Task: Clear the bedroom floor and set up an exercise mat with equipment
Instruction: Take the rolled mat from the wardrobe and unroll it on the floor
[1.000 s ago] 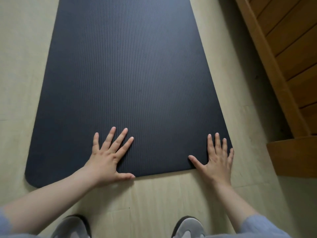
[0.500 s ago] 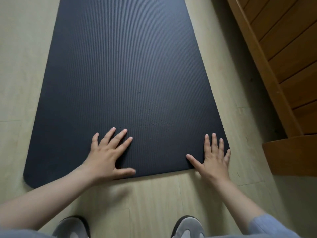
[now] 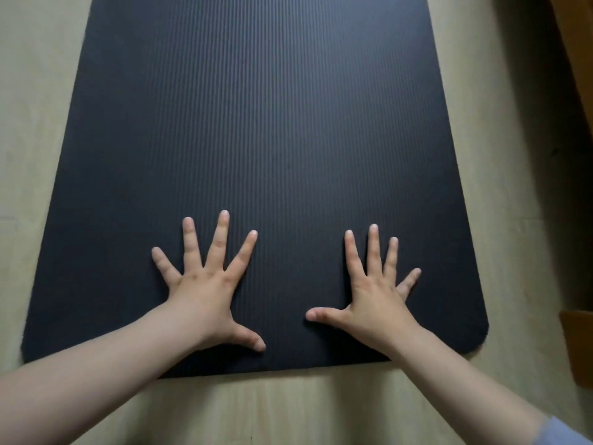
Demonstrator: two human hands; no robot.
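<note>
Slid both hands further onto the mat (image 3: pixel 256 123); left hand (image 3: pixel 205 290) and right hand (image 3: pixel 375 300) spread flat, grip holding nothing. Soft, grippy foam, best lifted by its lower-frame edge.

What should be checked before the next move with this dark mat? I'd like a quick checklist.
1. Mat lies flat at its near end: ok.
2. Left hand free, fingers spread on the mat: ok.
3. Right hand free, fingers spread on the mat: ok.
4. Floor shows between mat and wooden furniture: ok.
5. Mat's far end flat: cannot tell, out of frame.
6. Equipment nearby: cannot tell, none in view.
</note>
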